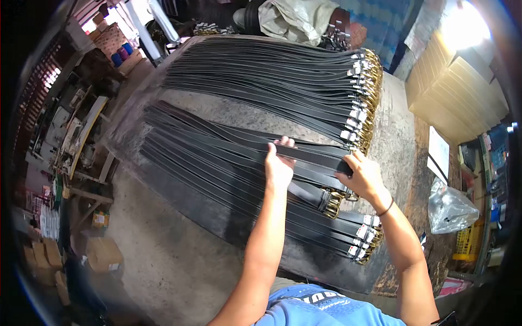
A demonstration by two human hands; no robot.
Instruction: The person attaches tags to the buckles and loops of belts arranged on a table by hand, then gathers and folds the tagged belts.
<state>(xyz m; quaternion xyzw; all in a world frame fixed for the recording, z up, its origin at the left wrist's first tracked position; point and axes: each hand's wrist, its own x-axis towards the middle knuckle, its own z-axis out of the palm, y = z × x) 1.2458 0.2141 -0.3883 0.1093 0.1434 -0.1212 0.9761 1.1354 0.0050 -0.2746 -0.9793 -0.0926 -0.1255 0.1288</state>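
Note:
A black leather belt (pixel 318 158) with pale edge stitching stretches between my hands, above the other belts. My left hand (pixel 279 163) is closed around its strap, thumb on one side and fingertips on the far edge. Near the buckle end, my right hand (pixel 363 176) grips the same belt; its buckle is hidden by the hand. Just below my right hand, a small bundle of brass-coloured buckles (pixel 331 204) lies on the straps. A nearer row of belts (pixel 239 198) runs under my hands, with white tags (pixel 361 232) at its buckle end.
A wide row of belts (pixel 261 81) covers the table's far side, buckles (pixel 372 76) to the right. The worn table (pixel 394 108) shows at the right. Beyond its edge are a clear plastic bag (pixel 452 207), cardboard sheets (pixel 459 84) and a yellow basket (pixel 467 242).

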